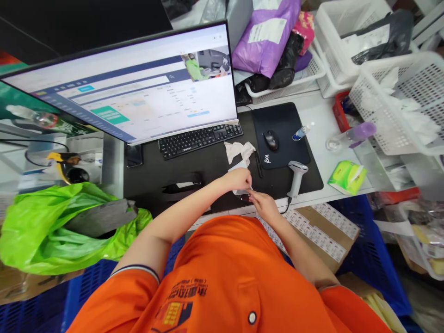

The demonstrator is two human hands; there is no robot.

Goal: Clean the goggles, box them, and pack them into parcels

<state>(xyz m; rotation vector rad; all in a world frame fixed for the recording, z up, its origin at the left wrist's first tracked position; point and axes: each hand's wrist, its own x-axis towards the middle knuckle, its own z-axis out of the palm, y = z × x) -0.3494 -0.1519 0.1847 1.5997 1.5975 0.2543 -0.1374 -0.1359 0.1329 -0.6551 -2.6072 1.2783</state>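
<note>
Close to the desk's front edge, my left hand [240, 179] is closed on a small white sheet [237, 167], which shows above and below my fingers. I cannot tell whether it is a label or a packet. My right hand [265, 204] meets it from the right, thumb and fingers pinched at the sheet's lower edge. A small dark glossy item under the fingers is mostly hidden. Just beyond my left hand lie crumpled white papers [240, 151]. A black pen-like stick [259, 164] lies to their right.
A monitor [145, 88] and keyboard [201, 140] stand behind. To the right are a mouse [271, 140], a barcode scanner [296, 178], a small bottle [301, 133], a tissue pack [347, 177] and white baskets [381, 108]. A green bag [38, 231] sits at left.
</note>
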